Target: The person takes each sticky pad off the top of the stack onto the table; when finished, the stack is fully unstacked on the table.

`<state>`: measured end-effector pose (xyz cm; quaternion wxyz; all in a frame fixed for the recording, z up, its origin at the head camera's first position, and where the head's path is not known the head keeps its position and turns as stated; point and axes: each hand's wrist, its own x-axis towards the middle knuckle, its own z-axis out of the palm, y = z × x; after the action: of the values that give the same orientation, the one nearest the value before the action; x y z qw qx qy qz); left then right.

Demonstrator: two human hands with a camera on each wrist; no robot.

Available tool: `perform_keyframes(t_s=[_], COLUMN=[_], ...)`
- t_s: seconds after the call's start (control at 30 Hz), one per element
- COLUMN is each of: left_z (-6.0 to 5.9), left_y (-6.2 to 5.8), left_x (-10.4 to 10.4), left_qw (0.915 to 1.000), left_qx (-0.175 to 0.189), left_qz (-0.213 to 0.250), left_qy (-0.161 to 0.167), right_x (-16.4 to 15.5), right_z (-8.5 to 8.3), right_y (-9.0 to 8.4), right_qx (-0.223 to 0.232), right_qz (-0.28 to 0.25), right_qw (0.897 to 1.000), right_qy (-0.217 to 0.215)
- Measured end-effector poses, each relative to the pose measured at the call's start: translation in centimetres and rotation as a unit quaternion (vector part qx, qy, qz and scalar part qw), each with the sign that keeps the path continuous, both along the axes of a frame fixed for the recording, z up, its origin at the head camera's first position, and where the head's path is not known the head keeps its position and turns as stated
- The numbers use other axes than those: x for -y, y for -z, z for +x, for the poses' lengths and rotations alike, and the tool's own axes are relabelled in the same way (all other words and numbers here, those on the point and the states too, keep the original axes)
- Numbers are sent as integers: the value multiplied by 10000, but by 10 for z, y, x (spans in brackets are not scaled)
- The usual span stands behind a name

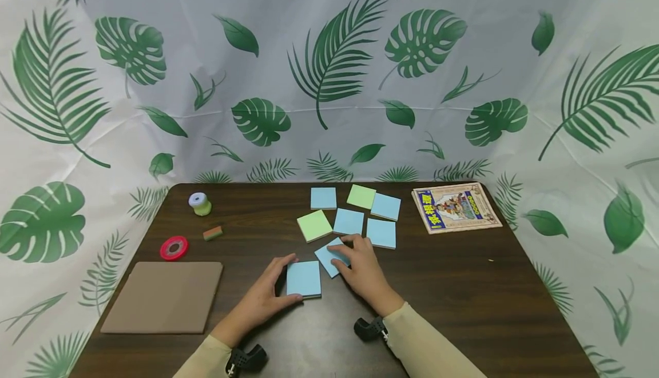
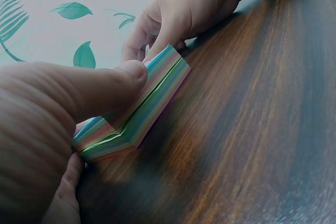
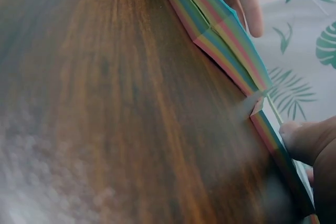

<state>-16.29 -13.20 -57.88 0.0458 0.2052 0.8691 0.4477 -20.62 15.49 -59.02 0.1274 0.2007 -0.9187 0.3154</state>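
Observation:
My left hand [image 1: 289, 279] grips a blue-topped pad of sticky notes [image 1: 305, 278] flat on the dark wooden table [image 1: 463, 286], thumb at the near edge and fingers at the far edge. In the left wrist view the thumb [image 2: 113, 85] presses on that pad [image 2: 149, 106], whose side shows many coloured layers. My right hand [image 1: 346, 255] holds a second, tilted blue pad [image 1: 329, 257] just to the right, with its corner almost touching the first. The right wrist view has my thumb [image 3: 304, 140] against this pad's edge [image 3: 275, 140], and the other pad [image 3: 220, 30] lies beyond.
Several more blue and green pads [image 1: 348, 221] lie in a loose cluster behind my hands. A picture book [image 1: 455, 207] lies at the back right. On the left are a brown board [image 1: 163, 296], a red tape roll [image 1: 174, 247], a small eraser [image 1: 213, 233] and a spool [image 1: 199, 203].

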Motion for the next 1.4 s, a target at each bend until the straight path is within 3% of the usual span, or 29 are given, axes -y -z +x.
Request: perform_keyframes(t_s=[0.47,0.83,1.1,1.4], left_z=[0,0,0,0], left_y=[0,0,1,-2], left_x=[-1,0,0,1], left_qw=[9998,9998,9996,9997], left_qx=[-184,-197,-269,-151], left_qz=[-35,-62,-55,-107], left_qy=[2,30,64,135], right_x=[0,4,4,6], right_z=[1,4,4,3], right_y=[-3,-6,-1,-3], right_qx=[-479,-97,75,205], right_qz=[-303,-409,94,535], right_qw=[9978,9860,9815,9797], right_qy=[-350,-1612,-1908,-1923])
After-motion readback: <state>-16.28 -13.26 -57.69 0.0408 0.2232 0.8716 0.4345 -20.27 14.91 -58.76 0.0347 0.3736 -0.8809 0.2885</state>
